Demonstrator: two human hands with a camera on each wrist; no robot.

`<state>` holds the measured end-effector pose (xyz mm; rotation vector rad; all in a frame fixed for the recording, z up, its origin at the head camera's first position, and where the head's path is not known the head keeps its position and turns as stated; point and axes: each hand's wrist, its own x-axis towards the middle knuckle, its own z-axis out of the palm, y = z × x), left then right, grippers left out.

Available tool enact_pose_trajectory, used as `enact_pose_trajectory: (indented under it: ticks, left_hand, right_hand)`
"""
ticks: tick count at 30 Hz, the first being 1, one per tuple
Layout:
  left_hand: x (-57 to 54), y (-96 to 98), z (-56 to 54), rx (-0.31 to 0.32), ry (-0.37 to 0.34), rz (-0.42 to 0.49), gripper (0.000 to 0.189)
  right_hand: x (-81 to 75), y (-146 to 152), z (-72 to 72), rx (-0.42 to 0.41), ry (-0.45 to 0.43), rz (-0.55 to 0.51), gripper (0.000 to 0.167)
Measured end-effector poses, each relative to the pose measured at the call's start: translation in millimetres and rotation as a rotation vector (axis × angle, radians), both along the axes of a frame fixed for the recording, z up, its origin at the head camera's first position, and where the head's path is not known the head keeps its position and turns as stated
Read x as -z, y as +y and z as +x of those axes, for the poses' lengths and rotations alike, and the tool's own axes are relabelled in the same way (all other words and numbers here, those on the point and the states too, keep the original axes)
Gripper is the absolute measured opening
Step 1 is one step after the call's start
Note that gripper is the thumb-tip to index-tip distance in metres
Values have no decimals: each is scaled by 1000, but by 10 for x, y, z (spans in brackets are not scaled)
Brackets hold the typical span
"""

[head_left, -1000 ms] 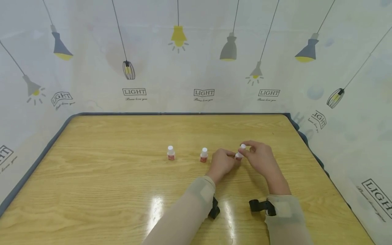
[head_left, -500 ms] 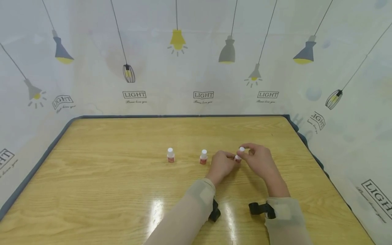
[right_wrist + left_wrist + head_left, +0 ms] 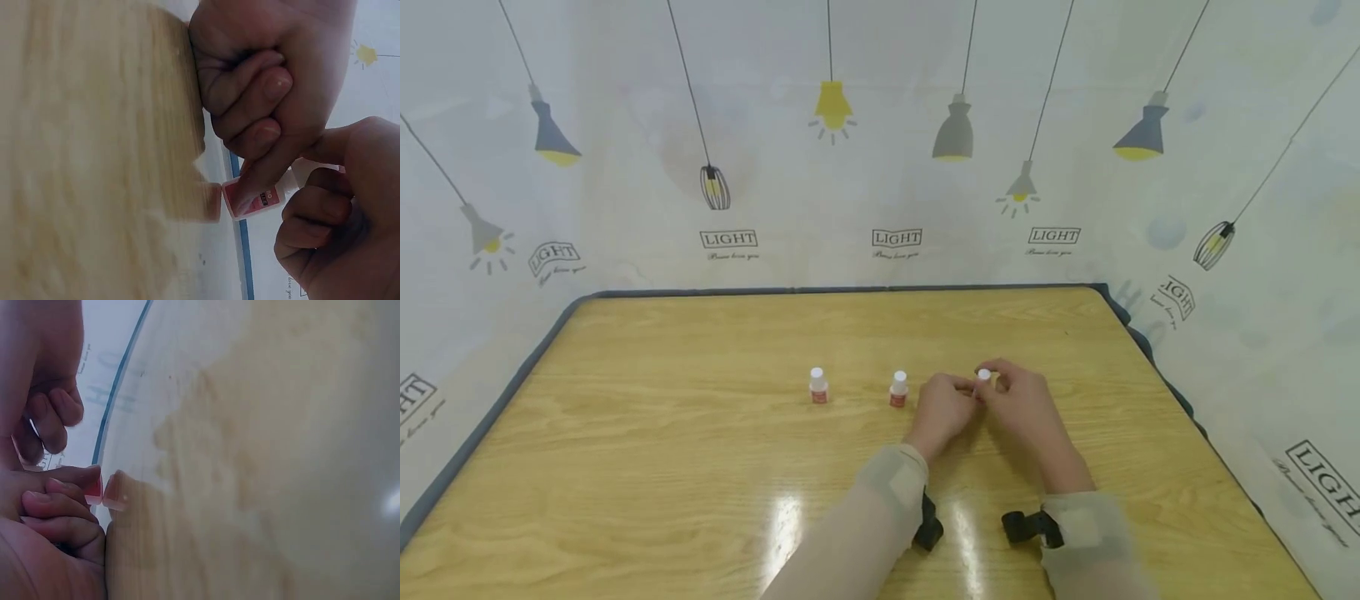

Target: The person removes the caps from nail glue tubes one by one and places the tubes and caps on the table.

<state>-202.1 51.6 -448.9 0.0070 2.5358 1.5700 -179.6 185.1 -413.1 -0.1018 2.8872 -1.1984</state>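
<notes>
A small white bottle with a red label point(image 3: 262, 199) stands between my two hands at the right of the table. My left hand point(image 3: 943, 412) pinches its lower part, and the other fingers are curled in the left wrist view. Above it, my right hand point(image 3: 1022, 408) pinches the white cap point(image 3: 984, 376). In the head view both hands hide most of the bottle body. A sliver of its red label point(image 3: 94, 489) shows at my left fingertips. Two similar bottles stand upright to the left: a nearer one point(image 3: 898, 390) beside my left hand and a farther one point(image 3: 818, 387).
The wooden table point(image 3: 662, 450) has a dark edge strip point(image 3: 737, 292) along its back and sides. Behind it hangs a pale wall covering point(image 3: 790, 183) printed with lamps. Black straps point(image 3: 1033, 528) sit at both wrists.
The held bottle, tilted to the right a second ago, is now closer to upright. My right hand has moved a little left and down with the cap. The other bottles stand as before.
</notes>
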Motion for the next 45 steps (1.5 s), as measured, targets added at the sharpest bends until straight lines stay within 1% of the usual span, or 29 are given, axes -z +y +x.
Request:
enact_pose_trajectory:
  ticks: [3,6,10,13,18,25,29,32,39,45]
  left_hand:
    - [36,-11,22,-8,43,-22,25]
    - [102,-13,54,-9,54,-39,24]
    - [169,4,106,1,30,-27,20]
    - [174,20,125,5,8,-7,19]
    - [141,28,113,-1,-22,-4,18]
    - [64,23,48,6,-45,-2,19]
    - [42,15,29,14,-66,9,21]
    - [33,15,21,22,-68,2,20]
    - [8,13,6,20,-101,33,20]
    - [-29,10,-19,27,-98,40,22]
  right_hand:
    - [85,-78,35,-1,9,4,25]
    - [151,-93,57,6,-10,19,28]
    - [176,-32,86,28,-52,27,40]
    - [160,29,93,46,-71,17,45]
    - [98,78,68,44,-73,4,42]
    - [-12,103,-19,83,-45,37,40]
    - [-62,117,-41,60,-20,52,37]
    - [-103,129,-39,48,-5,49,36]
    - [-184,154,-77,53,2,50,38]
    - [-259,163,-122,44,28,55,37]
